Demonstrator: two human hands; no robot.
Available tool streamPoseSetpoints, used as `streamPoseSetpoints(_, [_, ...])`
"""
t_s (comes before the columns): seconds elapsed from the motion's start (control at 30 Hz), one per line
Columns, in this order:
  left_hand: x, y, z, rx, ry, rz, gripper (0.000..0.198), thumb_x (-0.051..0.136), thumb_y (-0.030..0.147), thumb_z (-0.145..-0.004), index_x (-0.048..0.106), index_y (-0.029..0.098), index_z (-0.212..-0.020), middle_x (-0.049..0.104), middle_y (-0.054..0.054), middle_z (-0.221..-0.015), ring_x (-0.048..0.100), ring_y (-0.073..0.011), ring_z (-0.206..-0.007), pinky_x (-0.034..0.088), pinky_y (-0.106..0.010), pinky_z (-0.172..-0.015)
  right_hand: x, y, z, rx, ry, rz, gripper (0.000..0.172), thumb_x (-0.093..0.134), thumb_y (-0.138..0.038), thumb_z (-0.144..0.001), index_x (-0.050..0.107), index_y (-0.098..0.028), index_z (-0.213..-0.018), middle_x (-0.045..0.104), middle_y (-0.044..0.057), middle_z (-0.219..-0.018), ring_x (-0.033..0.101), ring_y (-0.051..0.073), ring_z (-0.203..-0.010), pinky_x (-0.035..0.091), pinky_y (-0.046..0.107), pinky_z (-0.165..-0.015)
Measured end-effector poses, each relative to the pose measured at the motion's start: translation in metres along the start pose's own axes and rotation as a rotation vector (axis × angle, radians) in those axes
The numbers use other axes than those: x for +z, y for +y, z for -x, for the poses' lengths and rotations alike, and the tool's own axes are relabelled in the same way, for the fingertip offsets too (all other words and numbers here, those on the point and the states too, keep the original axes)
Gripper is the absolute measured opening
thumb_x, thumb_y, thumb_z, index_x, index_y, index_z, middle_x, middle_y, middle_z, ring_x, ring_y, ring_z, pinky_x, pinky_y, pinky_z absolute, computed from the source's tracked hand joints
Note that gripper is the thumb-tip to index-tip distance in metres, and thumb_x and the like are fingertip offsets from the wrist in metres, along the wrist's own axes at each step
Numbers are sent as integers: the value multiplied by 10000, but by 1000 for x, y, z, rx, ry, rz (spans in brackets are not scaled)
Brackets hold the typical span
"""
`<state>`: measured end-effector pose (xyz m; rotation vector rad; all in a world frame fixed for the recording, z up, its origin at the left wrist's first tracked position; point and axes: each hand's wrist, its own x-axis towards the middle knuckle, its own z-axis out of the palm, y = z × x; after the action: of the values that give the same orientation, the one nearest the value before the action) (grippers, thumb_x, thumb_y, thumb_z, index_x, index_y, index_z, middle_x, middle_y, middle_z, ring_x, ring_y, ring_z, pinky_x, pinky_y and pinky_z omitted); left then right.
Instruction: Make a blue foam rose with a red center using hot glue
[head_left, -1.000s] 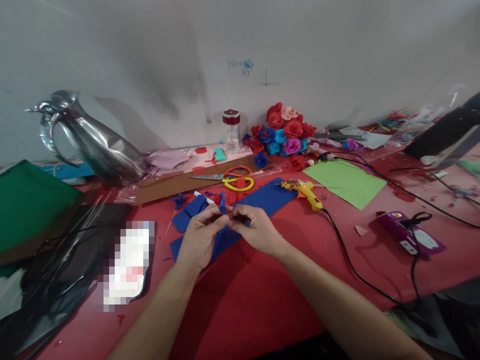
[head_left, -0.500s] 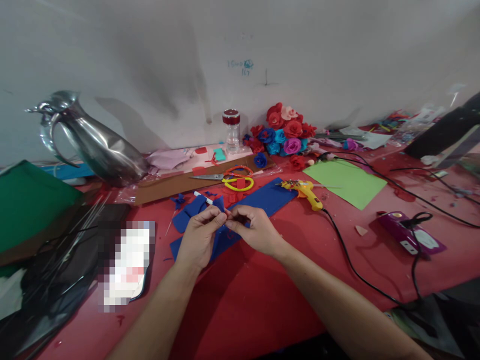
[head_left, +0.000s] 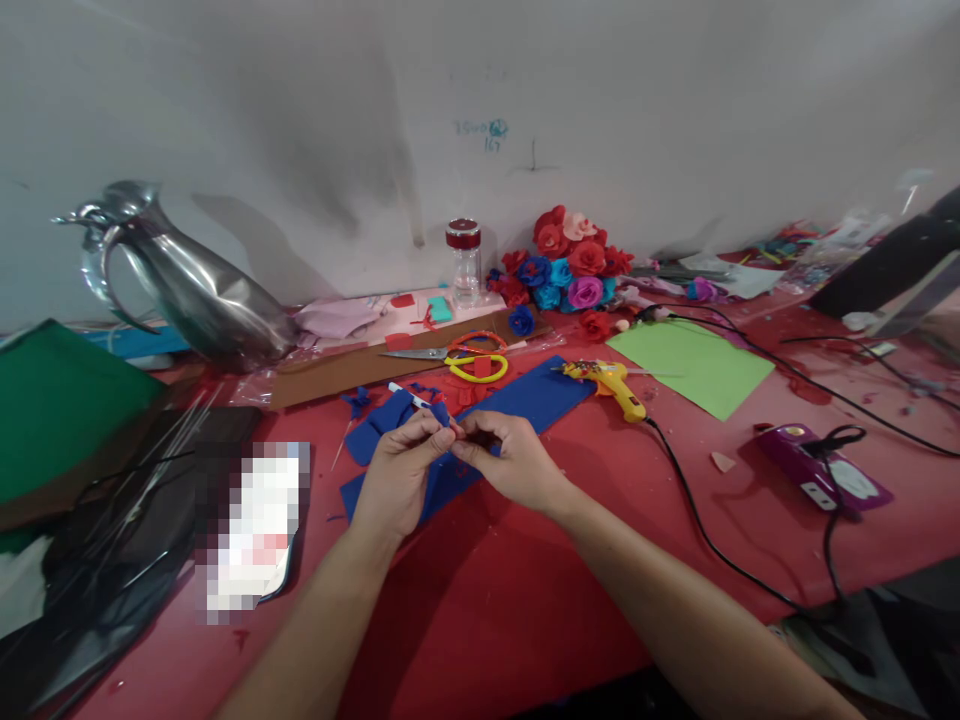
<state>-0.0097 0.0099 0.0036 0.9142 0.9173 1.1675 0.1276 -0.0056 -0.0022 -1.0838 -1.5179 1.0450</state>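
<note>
Blue paper piece [head_left: 440, 412], pinched between both hands [head_left: 399, 468] [head_left: 516, 462]; tip lower than earlier

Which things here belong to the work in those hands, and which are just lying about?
Likely in the work:
small blue piece, pinched in the left hand, right hand close by
long blue strip
scissors
yellow glue gun

Probably just lying about:
metal jug
red-lidded jar

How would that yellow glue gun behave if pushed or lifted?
The yellow glue gun probably feels stiff, given its hard-looking body. Its trailing black cord would likely drag. Its front end lies over the blue strip, so a push might nudge that too.
</note>
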Motion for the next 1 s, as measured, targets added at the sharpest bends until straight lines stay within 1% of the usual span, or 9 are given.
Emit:
streamPoseSetpoints(0.17, [2,-1,1,-12,8,28,163,829,249,-540,698,185,-613,626,9,-693,535,-121,-723,416,-248,-715,-1,3,0,13,-5,34,113,603,-257,-784,590,-173,-709,601,2,-664,507,113,-601,405,237,-578])
streamPoseSetpoints(0.33, [-1,-2,0,25,7,-3,182,828,252,-536,662,178,-525,579,14,-655,518,-118,-696,405,-248,-693,0,2,0,16,0,42,128,596,-282,-787,590,-172,-722,581,-2,-653,493,115,-604,397,239,-579])
streamPoseSetpoints(0.63, [0,-2,-1,23,2,-55,224,812,310,-580,640,174,-534,567,5,-672,509,-129,-710,409,-265,-698,0,2,-1,27,11,2,113,601,-256,-767,569,-176,-695,578,-8,-648,500,113,-605,391,233,-576])
streamPoseSetpoints(0.77, [0,-3,0,22,-23,-28,192,817,302,-580,667,181,-582,592,0,-699,533,-144,-757,420,-276,-740,0,2,-1,14,10,24,128,600,-251,-775,562,-180,-676,567,-15,-619,483,109,-583,375,230,-560])
streamPoseSetpoints(0.9, [-2,-5,-1,46,-24,-47,173,810,300,-592,685,183,-562,576,0,-718,536,-143,-773,414,-274,-768,0,2,-1,5,8,38,131,608,-257,-774,556,-179,-683,563,-15,-629,475,110,-591,373,231,-565])
streamPoseSetpoints(1.0, [-3,-5,-1,54,-29,-64,145,801,304,-600,715,187,-585,574,-7,-752,530,-143,-779,411,-277,-770,0,3,0,8,7,44,141,612,-267,-775,545,-180,-686,533,-23,-621,457,108,-589,368,231,-564])
